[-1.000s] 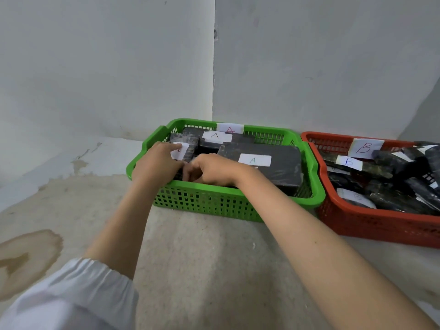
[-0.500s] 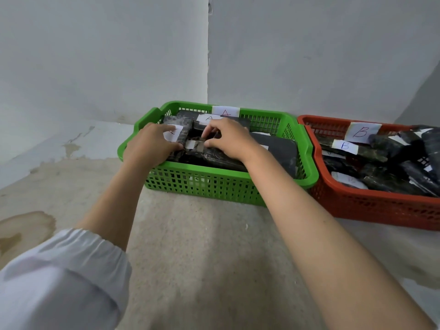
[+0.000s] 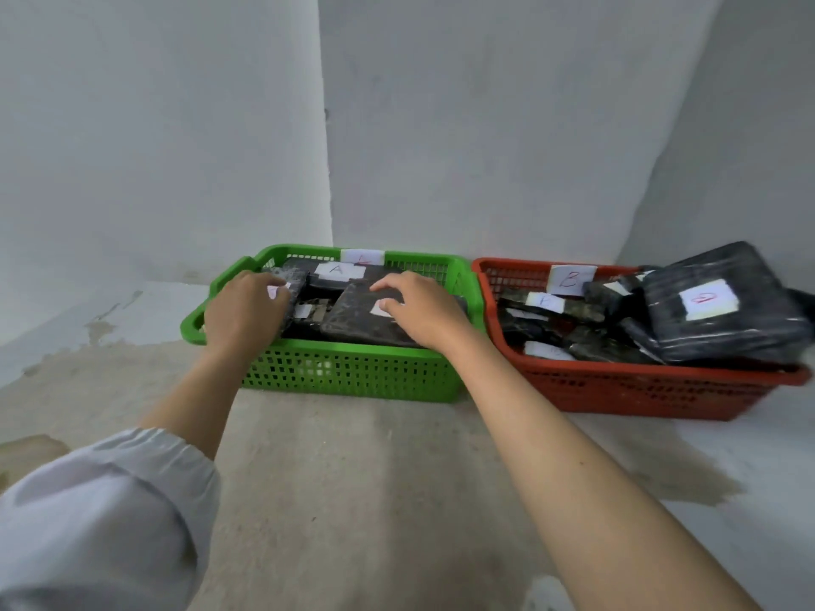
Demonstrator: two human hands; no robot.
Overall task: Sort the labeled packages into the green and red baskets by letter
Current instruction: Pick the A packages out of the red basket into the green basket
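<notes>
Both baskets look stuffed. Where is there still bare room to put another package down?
The floor in front of the green basket and red basket, between the forearms, lies bare. Left of the green basket is free too. Inside it both hands, left hand and right hand, crowd the packages; the red one is heaped.

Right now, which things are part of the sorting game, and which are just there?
Part of the job:
green basket
red basket
package labeled A
package labeled B
left hand, touching a package
right hand, resting on a package

Just there:
stained floor
white wall
</notes>
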